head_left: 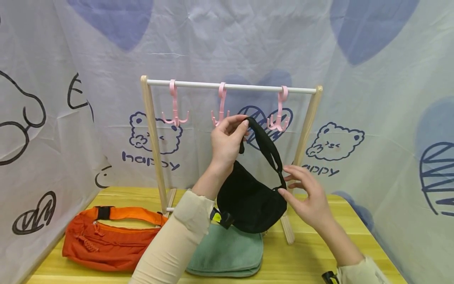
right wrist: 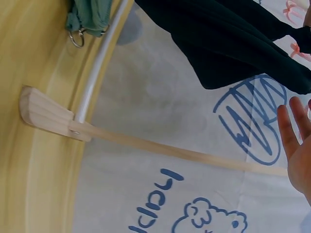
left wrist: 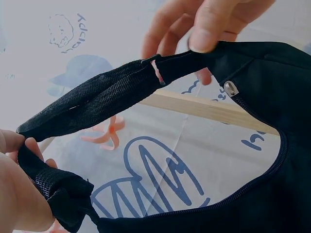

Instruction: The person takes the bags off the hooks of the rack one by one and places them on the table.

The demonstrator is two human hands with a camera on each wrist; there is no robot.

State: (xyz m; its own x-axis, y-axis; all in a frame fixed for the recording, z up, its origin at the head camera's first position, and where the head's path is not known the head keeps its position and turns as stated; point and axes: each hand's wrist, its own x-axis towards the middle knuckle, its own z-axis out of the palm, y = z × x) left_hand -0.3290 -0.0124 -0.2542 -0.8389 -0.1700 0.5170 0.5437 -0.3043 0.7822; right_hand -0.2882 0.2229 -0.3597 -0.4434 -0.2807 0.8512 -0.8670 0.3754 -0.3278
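Note:
A black shoulder bag [head_left: 252, 201] hangs tilted in the air in front of the rack. High on its strap [head_left: 264, 144], my left hand [head_left: 229, 138] pinches the band between thumb and fingers. My right hand [head_left: 306, 195] is at the strap's lower right end, where it joins the bag. In the left wrist view the right thumb [left wrist: 203, 36] lies on the strap there, with a fingertip showing below. Two straight fingers of the right hand [right wrist: 301, 150] show in the right wrist view, apart from the bag. The open loop of the strap faces the left wrist camera.
Behind the bag stands a rack with wooden posts [head_left: 156, 150] and a white rail [head_left: 202, 84]. Pink hooks [head_left: 173, 104] hang from it, one more [head_left: 279, 112] at right. An orange waist bag [head_left: 110, 244] and a green bag [head_left: 227, 252] lie on the wooden table [head_left: 301, 256].

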